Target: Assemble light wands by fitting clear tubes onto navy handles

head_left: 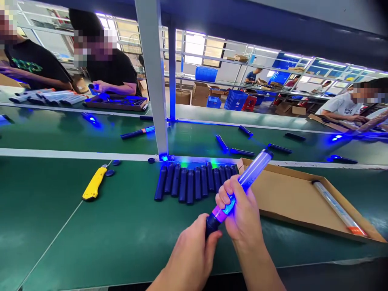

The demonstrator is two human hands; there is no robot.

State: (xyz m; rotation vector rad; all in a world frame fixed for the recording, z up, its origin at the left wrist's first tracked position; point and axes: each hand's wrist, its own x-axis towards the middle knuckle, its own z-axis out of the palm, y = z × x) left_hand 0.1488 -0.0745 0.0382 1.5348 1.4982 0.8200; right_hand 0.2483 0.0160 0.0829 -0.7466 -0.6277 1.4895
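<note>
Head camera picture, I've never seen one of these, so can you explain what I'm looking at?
There's no robot here: a camera worn on a person's head looks forward and down. Their bare left hand grips the dark lower end of a blue-glowing tube, and their right hand wraps around it farther up. On the green table are a yellow knife at left, a row of dark cylinders, and a shallow cardboard box at right with another clear tube in it.
</note>
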